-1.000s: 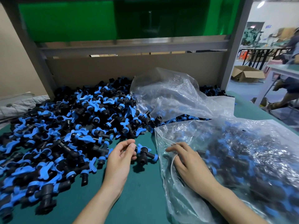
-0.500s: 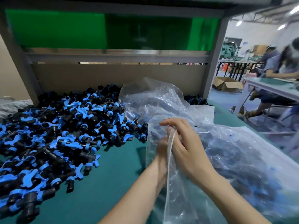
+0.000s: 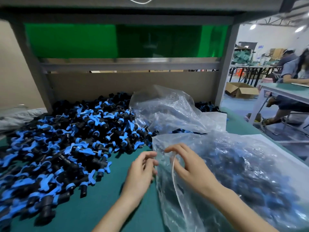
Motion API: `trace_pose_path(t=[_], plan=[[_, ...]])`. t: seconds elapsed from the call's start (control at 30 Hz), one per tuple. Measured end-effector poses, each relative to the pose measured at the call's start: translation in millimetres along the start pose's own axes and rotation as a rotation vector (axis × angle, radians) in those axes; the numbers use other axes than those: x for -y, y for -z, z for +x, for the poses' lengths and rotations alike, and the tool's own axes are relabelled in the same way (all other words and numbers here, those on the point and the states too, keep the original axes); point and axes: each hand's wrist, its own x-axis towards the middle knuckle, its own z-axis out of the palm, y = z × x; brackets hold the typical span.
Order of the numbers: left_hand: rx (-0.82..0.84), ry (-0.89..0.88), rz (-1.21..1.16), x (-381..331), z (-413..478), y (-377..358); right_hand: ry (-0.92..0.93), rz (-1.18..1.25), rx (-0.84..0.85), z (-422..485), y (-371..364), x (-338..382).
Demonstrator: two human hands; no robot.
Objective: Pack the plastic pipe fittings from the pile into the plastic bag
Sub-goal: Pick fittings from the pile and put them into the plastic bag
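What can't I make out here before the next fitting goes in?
All head view.
The fittings inside the plastic bag: blurred by crinkled, glaring film; uncountable.
The pile: cut off by the left edge.
Whatever lies behind the crumpled bag: hidden by it.
Whether the left hand touches the bag's mouth: motion blur.

**Figure. Packing station on a factory floor.**
A bulk pile of black-and-blue pipe fittings [image 3: 70, 144] lies on a green-matted workbench [image 3: 103, 206] with a grey metal frame [image 3: 225, 67], beside a plastic bag [image 3: 250, 173] of the same parts (behind: further benches with seated workers [image 3: 294, 71], an open cardboard box [image 3: 240, 90], high ceiling lights [image 3: 253, 27]).
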Motion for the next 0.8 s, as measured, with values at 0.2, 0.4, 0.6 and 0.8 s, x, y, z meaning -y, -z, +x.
trace_pose_path(t=[0.2, 0.4, 0.6, 0.8], plan=[[-0.131, 0.039, 0.526, 40.2, -6.3, 35.4, -0.042, -0.076, 0.144, -10.6, -28.5, -24.0], [-0.219, 0.055, 0.768, 40.0, 13.7, 23.2, 0.018, -0.345, 0.208, -14.4, -36.3, -29.7], [-0.306, 0.062, 0.719, 39.8, 43.5, 24.5, -0.005, -0.358, 0.221, -14.9, -37.1, -29.8], [-0.412, 0.034, 0.509, 41.4, 50.0, 28.4, 0.008, -0.344, 0.214, -15.0, -36.1, -26.1]])
